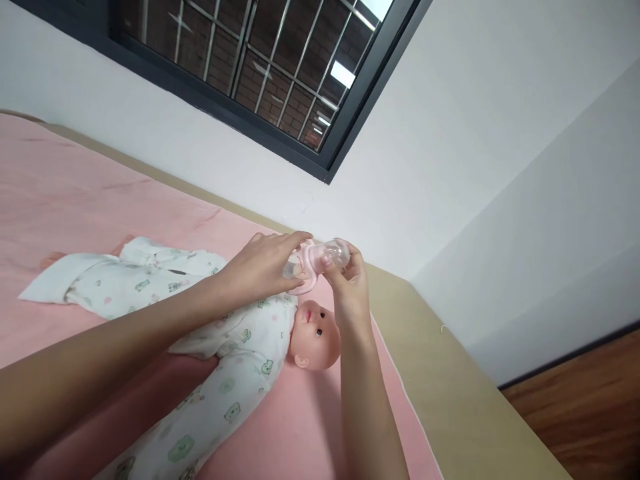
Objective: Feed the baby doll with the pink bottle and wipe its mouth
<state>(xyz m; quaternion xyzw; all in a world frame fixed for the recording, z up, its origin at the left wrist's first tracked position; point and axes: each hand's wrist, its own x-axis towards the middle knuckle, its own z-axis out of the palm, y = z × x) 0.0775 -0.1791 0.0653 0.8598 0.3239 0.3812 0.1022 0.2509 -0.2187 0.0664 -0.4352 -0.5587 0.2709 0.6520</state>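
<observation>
- The bottle (315, 259) is up between the two hands, near the wall-side edge of the bed (415, 340); in the view it sits just above the doll's head, though how high it is over the bedding cannot be told;
- its long axis runs nearly sideways across the view, with the right end a little higher; the clear domed cap (339, 252) points right, and the clear body points left, partly hidden by fingers; the pink collar and curved pink handle (311, 283) lie between these ends;
- the left hand (263, 267) grasps the body end, thumb on the near side and fingers over the top; the right hand (350, 280) grips the domed cap between thumb and fingers;
- the doll (316, 340) lies on a pink sheet (280, 427), its crown toward the right and its feet toward the left; its face is turned upward, and its white clothes (250, 340) carry green animal prints; one sleeve stretches toward the bottom edge, and the left forearm crosses in front of the clothes;
- behind stands a white wall (450, 133) with a dark-framed, barred window (265, 67).
</observation>
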